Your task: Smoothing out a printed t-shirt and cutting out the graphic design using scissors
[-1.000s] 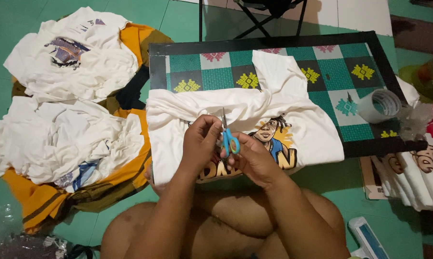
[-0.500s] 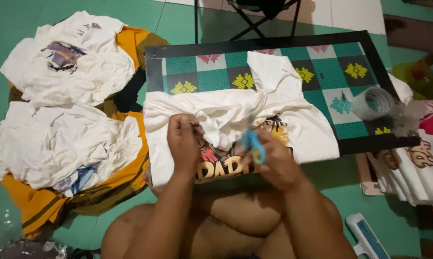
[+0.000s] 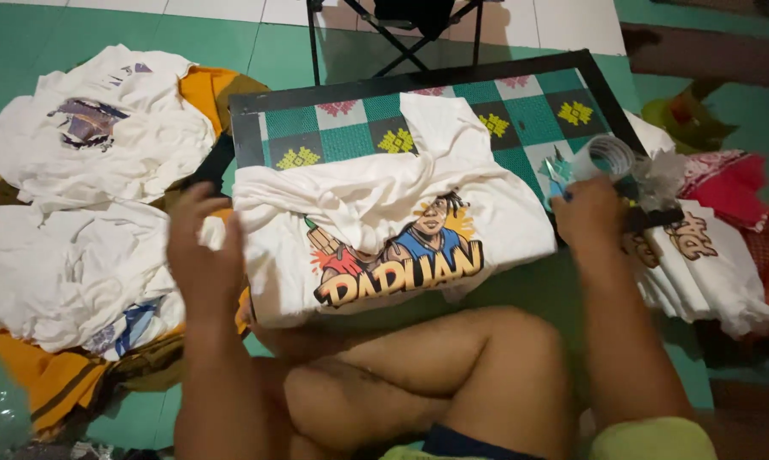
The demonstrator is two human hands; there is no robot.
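Here the right hand (image 3: 590, 213) is gripping small blue scissors (image 3: 558, 175) over the low table's (image 3: 418, 85) right edge, beside the printed white shirt (image 3: 384, 230) lying there; the left hand (image 3: 201, 255), open and empty, is hovering left of the shirt.

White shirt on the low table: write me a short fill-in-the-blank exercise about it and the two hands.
1. The white shirt with the cartoon print lies on a low ____ with a green patterned top.
2. The right hand holds small scissors with ____ handles.
3. The left hand hovers at the shirt's ____ edge.
4. Left of the table lie piles of shirts, mostly ____ in colour.

Missing words: table; blue; left; white
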